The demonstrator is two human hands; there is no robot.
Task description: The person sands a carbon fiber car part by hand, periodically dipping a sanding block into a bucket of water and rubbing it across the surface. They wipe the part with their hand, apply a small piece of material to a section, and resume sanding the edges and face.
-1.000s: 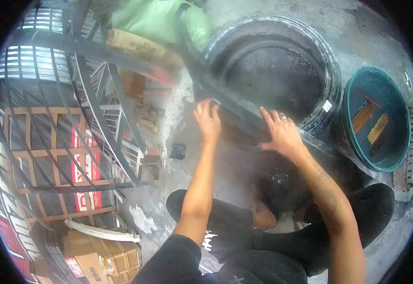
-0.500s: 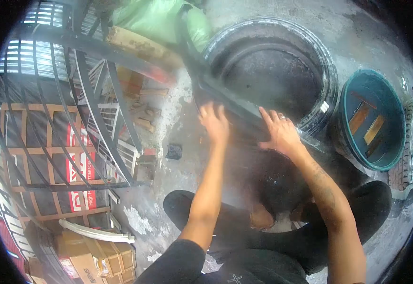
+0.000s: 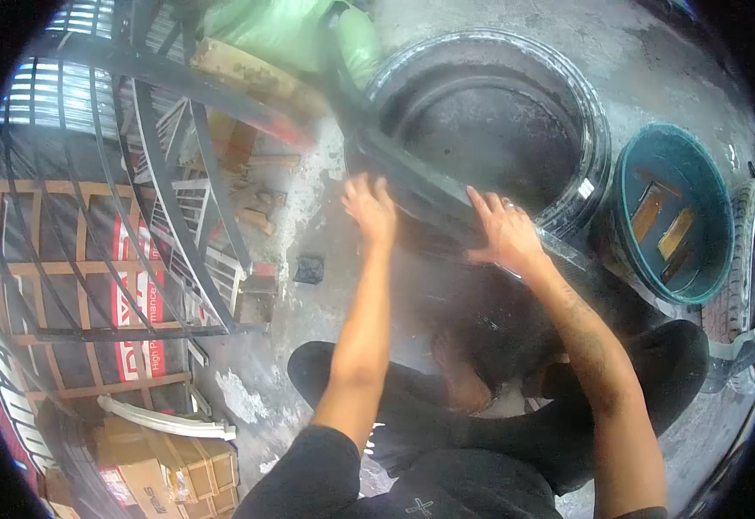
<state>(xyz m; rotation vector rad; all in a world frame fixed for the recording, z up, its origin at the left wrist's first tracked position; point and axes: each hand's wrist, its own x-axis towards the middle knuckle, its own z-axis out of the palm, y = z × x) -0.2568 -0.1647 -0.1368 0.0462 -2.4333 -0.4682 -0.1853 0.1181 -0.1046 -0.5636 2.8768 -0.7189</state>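
Observation:
A long black curved piece slants from the upper middle down toward the lower right. My left hand is at its near side, fingers apart and pointing up. Against its lower right part rests my right hand, fingers spread, with a ring on one finger. Just beyond the piece lies a large round black rim or basin with a dark inside and a small white sticker. The surface under the piece, near my legs, is dark and blurred.
A teal tub with water and wooden pieces stands at the right, beside a tire. On the left are a black metal grille, cardboard boxes and wood scraps. A pale green sack lies at the top.
My left hand has moved a little left along the black piece. My right hand stays near the same part of it. The whole view has shifted slightly.

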